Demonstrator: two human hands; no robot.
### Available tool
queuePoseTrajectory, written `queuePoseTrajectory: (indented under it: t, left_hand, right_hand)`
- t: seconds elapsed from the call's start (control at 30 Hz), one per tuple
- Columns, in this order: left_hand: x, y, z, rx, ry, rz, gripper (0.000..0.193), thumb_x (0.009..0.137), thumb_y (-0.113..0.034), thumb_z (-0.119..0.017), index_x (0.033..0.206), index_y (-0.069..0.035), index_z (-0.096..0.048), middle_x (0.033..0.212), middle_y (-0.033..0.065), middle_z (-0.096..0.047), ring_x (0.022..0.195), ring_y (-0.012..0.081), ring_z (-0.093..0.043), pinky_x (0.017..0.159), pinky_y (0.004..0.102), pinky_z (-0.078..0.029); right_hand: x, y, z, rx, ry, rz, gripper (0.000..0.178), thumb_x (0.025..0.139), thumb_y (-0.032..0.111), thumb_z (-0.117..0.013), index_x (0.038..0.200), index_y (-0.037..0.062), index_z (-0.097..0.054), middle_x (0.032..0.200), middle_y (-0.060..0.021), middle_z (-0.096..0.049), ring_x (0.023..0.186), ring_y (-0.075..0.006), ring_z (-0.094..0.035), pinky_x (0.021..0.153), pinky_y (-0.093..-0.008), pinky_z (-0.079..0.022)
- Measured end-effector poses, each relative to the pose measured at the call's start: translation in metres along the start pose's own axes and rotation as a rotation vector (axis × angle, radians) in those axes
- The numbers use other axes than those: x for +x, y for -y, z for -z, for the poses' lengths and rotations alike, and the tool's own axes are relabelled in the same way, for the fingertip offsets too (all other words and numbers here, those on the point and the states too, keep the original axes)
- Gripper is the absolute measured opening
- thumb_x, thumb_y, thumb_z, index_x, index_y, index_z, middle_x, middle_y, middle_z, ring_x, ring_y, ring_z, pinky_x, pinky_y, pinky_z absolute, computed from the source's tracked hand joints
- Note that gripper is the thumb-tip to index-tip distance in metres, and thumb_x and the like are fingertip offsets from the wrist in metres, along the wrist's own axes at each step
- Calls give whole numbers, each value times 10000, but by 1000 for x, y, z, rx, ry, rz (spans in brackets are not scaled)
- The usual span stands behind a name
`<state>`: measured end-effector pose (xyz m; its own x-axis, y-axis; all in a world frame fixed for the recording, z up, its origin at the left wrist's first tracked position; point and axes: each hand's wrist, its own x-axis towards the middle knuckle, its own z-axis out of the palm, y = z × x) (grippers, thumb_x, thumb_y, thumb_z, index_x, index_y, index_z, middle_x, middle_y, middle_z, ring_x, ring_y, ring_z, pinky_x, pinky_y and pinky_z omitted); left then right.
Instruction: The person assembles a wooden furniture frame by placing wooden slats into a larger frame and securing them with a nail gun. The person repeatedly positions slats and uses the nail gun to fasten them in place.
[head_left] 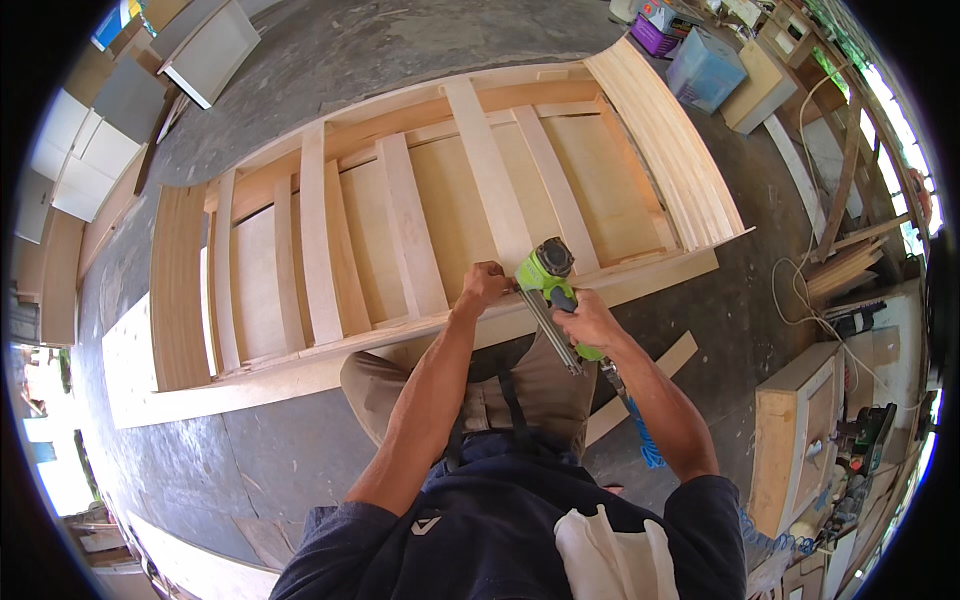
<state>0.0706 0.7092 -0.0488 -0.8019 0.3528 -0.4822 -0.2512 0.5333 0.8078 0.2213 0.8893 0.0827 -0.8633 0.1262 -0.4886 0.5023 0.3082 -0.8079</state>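
Observation:
A large pale wooden frame (330,350) lies flat on the dark floor, with several slats across plywood panels. My right hand (592,322) grips a green and grey nail gun (548,278), nose down on the frame's near rail at the foot of a long slat (490,180). My left hand (483,284) rests on that slat's lower end, just left of the gun. A blue coiled air hose (648,445) trails from the gun past my right forearm. I kneel at the frame's near edge.
A stack of thin strips (670,150) leans on the frame's right end. A loose slat (650,375) lies by my right knee. White cabinet parts (90,150) sit at the far left. A blue box (705,68), wooden boxes (795,430), tools and cords crowd the right side.

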Motion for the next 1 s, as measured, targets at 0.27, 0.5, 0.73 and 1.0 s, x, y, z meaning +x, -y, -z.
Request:
queuePoseTrajectory:
  t: [0.27,0.5,0.73,1.0]
  left_hand:
    - [-11,-13,6,-48,56,16,405,699,-277,-859,865,36,-664,826,132,-707,783,224,-667,695,372,-529]
    - [37,-53,45,281,-403,-96,667,829,-272,-749,1357,-4,-440,1292,197,-486,1221,346,-497,1036,452,-430]
    - [146,-172,119,700,-374,-378,686,913,-295,-653,1450,9,-354,1586,224,-178,1486,361,-182,1152,558,-307]
    - [263,-187,112,889,-241,-299,813,987,-457,-478,1576,-38,-108,1665,108,35,1535,291,31,1209,573,-154]
  right_hand:
    - [-17,-3,14,-129,-172,15,310,808,217,-666,1021,-8,-646,849,-252,-675,845,-428,-663,734,-462,-515]
    - [-1,5,53,-701,-557,-64,553,831,181,-725,1334,91,-513,981,-241,-686,966,-427,-658,821,-529,-511]
    - [19,-12,50,-796,-632,-85,646,827,205,-743,1392,98,-448,997,-188,-671,936,-395,-669,815,-501,-524]
    - [24,-3,50,-878,-452,-172,775,830,237,-737,1490,109,-352,1083,-191,-645,970,-366,-665,825,-480,-529]
